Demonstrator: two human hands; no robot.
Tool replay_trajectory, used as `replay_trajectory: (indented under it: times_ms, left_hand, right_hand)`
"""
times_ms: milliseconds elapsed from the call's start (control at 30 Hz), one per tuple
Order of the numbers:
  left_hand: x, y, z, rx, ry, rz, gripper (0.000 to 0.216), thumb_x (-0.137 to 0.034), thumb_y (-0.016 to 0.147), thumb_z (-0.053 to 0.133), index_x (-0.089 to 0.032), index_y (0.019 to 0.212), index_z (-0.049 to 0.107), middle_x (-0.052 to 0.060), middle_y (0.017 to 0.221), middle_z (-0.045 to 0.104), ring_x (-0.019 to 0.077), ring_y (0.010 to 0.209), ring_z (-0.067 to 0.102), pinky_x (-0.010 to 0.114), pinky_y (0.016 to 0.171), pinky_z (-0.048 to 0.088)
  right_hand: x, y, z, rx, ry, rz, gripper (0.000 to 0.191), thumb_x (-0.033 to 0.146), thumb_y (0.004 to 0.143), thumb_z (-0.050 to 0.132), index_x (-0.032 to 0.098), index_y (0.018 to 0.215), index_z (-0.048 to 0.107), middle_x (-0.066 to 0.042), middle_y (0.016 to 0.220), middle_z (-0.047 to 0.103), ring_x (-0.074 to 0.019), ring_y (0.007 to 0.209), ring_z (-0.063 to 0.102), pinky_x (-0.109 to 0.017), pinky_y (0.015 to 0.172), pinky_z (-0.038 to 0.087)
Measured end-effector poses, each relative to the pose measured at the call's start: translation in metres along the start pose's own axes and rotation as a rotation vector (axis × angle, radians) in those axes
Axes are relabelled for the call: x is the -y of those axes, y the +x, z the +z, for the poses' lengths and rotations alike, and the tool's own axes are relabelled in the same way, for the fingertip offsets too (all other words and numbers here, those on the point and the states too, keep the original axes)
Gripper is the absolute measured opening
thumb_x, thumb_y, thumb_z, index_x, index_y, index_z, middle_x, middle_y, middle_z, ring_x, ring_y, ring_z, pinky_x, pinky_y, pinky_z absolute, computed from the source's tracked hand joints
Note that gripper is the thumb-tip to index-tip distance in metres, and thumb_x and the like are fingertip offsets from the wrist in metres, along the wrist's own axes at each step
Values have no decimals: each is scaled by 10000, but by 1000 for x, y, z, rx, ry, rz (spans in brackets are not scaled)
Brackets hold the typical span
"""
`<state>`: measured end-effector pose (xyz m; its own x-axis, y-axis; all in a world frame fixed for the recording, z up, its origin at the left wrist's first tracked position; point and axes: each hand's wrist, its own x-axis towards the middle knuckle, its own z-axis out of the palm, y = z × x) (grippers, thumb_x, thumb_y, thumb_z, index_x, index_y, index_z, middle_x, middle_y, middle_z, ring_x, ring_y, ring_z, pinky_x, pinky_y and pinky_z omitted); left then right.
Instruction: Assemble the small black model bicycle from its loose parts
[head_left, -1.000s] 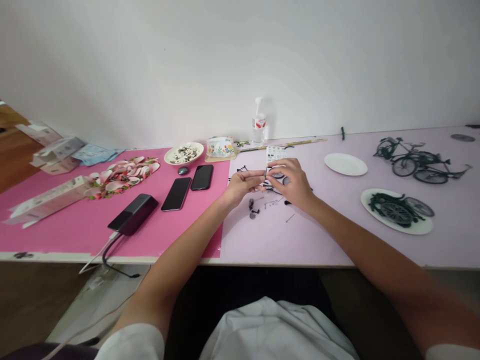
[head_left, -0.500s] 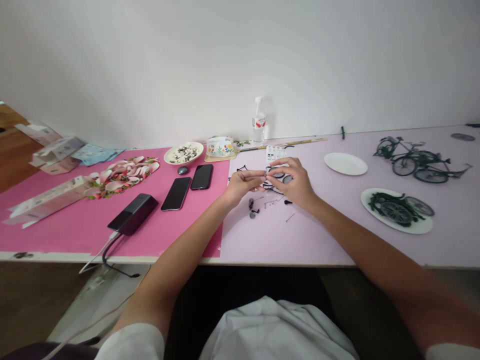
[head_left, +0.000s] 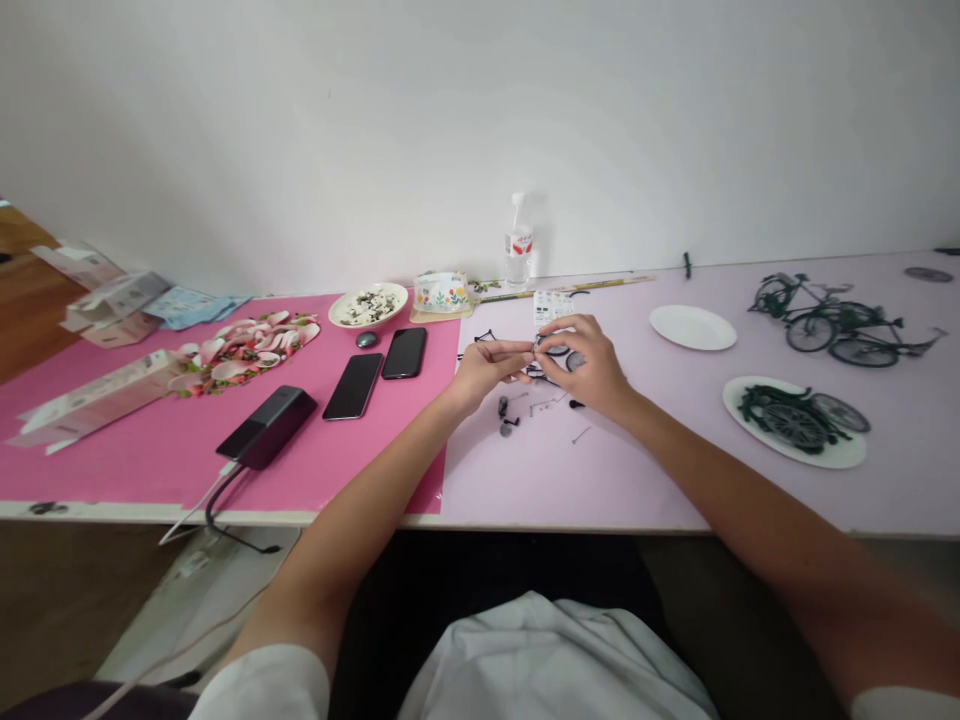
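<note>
Over the lilac part of the table, my left hand [head_left: 491,372] and my right hand [head_left: 587,362] meet with their fingertips pinched close together. Whatever small piece sits between the fingers is too tiny to name. Behind and below the hands lie dark model bicycle parts, partly covered by my fingers, among them a grey wheel [head_left: 574,361]. Nearer to me are small black pieces [head_left: 504,408], a small grey disc [head_left: 505,431] and a thin rod [head_left: 580,436]. A printed instruction sheet [head_left: 553,305] lies just beyond my right hand.
At right are assembled model bicycles [head_left: 840,320], a white plate [head_left: 693,328] and another plate [head_left: 846,458] bearing dark green parts. Left are two phones [head_left: 352,387], a black device [head_left: 267,428], a bowl [head_left: 336,309] and pink spoon-like pieces [head_left: 255,350]. A bottle [head_left: 518,245] stands by the wall.
Almost nothing differs. Both hands stay together at the same spot, with only a slight shift of the fingers and of the camera view.
</note>
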<state>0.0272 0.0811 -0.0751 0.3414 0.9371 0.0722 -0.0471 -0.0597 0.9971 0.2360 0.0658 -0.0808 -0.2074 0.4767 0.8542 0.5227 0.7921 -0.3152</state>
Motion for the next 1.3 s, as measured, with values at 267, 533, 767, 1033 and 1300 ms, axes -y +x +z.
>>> replay_trajectory:
  times_ms: [267, 533, 767, 1033, 1300]
  left_hand:
    - [-3, -1, 0, 3, -4, 0, 516, -463, 670, 975, -160, 1068, 848, 76, 872, 815, 141, 691, 730, 275, 693, 476]
    - [1, 0, -1, 1, 9, 16, 518, -458, 666, 978, -159, 1068, 847, 78, 857, 817, 156, 698, 747, 275, 685, 489]
    - [3, 1, -1, 10, 24, 51, 476, -435, 693, 970, -156, 1057, 842, 86, 864, 826, 158, 681, 753, 269, 655, 493]
    - [5, 2, 0, -16, 70, 71, 374, -357, 756, 934, -149, 1052, 839, 98, 886, 831, 158, 676, 754, 269, 656, 515]
    - [6, 2, 0, -25, 72, 97, 339, -324, 764, 930, -146, 1036, 837, 102, 917, 838, 164, 674, 762, 288, 700, 576]
  right_hand:
    - [0, 0, -1, 13, 18, 10, 94, 196, 910, 732, 287, 884, 743, -72, 1093, 742, -287, 1079, 688, -523, 972, 575]
    - [0, 0, -2, 3, 22, 46, 110, 189, 886, 765, 293, 861, 788, -72, 1096, 760, -294, 1097, 677, -533, 989, 568]
    - [3, 0, -2, 13, 59, 159, 86, 231, 871, 806, 310, 837, 806, -59, 1112, 766, -302, 1120, 669, -553, 1030, 553]
    - [1, -2, -1, 5, 91, 242, 59, 283, 862, 840, 334, 835, 829, -42, 1103, 773, -303, 1133, 657, -567, 1057, 537]
    - [-1, -4, -1, 17, 142, 332, 28, 338, 836, 870, 347, 829, 844, -34, 1105, 773, -299, 1155, 661, -571, 1085, 526]
